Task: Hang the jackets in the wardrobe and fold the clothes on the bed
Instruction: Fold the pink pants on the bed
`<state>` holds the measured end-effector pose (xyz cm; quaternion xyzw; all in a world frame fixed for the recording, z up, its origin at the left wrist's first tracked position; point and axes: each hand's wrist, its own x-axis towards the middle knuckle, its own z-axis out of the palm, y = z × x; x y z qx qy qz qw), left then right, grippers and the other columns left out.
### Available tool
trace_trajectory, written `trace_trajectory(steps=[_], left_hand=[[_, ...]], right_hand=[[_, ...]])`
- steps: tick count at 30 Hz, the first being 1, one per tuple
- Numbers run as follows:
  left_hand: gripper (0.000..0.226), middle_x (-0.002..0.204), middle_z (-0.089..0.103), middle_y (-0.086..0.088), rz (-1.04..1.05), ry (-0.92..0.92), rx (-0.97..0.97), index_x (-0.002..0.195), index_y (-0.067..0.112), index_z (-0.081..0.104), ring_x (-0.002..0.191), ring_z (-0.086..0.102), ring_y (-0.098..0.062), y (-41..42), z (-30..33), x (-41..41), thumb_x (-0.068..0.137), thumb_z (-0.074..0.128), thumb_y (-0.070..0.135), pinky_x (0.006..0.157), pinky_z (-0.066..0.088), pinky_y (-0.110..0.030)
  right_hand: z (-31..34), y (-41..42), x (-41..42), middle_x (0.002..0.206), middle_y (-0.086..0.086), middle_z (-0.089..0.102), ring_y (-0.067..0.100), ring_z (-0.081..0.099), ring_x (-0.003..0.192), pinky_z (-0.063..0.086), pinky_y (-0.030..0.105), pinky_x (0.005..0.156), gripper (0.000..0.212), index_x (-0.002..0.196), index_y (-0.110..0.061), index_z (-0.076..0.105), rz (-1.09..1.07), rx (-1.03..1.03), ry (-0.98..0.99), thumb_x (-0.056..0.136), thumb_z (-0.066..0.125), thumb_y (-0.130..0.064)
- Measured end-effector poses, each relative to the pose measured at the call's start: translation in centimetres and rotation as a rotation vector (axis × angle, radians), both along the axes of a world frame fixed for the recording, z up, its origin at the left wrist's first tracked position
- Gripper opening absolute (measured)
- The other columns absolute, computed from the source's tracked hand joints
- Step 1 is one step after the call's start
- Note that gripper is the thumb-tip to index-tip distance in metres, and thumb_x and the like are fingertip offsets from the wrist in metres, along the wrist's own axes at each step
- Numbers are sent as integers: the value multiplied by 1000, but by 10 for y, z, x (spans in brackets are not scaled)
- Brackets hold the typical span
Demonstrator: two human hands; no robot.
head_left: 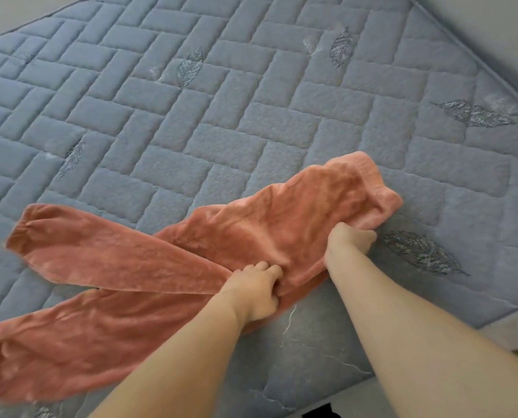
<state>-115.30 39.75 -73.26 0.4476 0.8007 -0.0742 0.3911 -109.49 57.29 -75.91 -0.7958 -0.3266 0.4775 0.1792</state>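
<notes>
A pair of salmon-pink fleece trousers (167,267) lies spread on the bed (221,116), waistband at the upper right, the two cuffed legs crossing and trailing to the lower left. My left hand (259,289) is clenched on the fabric at the crotch. My right hand (346,241) grips the near edge of the trousers just below the waistband, fingers tucked under the cloth. No jacket or wardrobe is in view.
The bed is covered by a grey-blue quilted pad with stitched leaf motifs (474,114). Its far edge meets a pale wall (492,31) at the upper right. The near edge of the bed (372,378) runs along the bottom right.
</notes>
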Motion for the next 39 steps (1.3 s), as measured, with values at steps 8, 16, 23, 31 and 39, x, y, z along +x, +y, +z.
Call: trace_trajectory(steps=[8,16,23,31,39], left_hand=[[43,123,56,3,-236,506,-216,126,31,53,122,48,-23,-127,16,-131,84,48,40,117,11,-49],[28,112,64,-2,-260,433,-68,116,24,50,100,65,-28,-209,14,-105,90,42,21,77,48,-37],[44,121,43,-3,-90,243,53,122,21,42,108,47,-29,-278,10,-75,81,52,34,80,47,-41],[41,123,52,-6,-55,675,-150,126,25,47,115,46,-30,-365,18,-134,86,43,32,98,31,-43],[46,116,58,-19,763,74,26,125,10,39,103,58,-40,-390,1,-124,84,52,26,80,44,-35]], right_hand=[[-1,-111,-28,122,21,60,40,62,100,41,36,72,41,130,-5,43,-58,-89,-26,89,49,-5],[13,-209,-44,90,4,56,22,53,70,45,33,67,34,127,-5,52,54,-312,198,93,49,-11],[24,-301,-57,111,12,56,29,57,88,55,41,79,33,124,-8,54,-90,-425,335,90,57,-8],[15,-343,-47,136,16,55,35,57,116,42,34,83,46,139,-6,48,-147,-155,68,94,41,-10],[16,-399,-75,133,7,55,28,58,111,49,41,92,48,139,-13,47,-215,-332,351,95,59,-26]])
